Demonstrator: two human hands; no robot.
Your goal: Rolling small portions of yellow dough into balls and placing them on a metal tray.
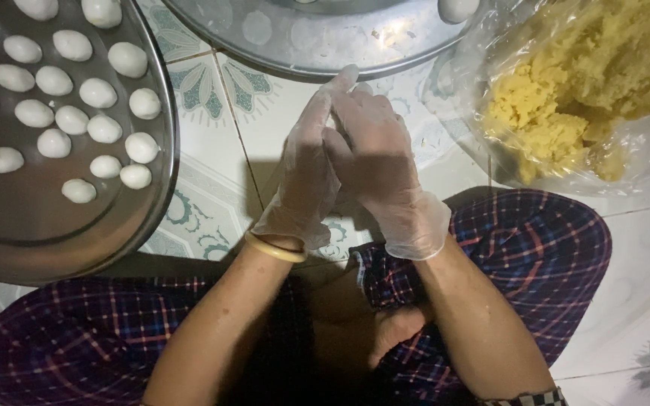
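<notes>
Head view: gloved left hand (302, 173) and right hand (374, 162) are pressing together, fingers closed, contents hidden, beside the tray of white dough balls (69, 98).

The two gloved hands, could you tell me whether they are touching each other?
Touching: the head view shows the right hand pressed palm-against-palm over the left hand, no gap between them.

You are seated on a glazed white tile floor (641, 256) with grey grout lines. Several tiles carry a teal-green floral motif (212, 83), clearest toward the upper left of view. Light is uneven: the floor at upper centre is bright and glossy, the lower edge falls into deep shadow. No walls, windows or furniture in view
</notes>
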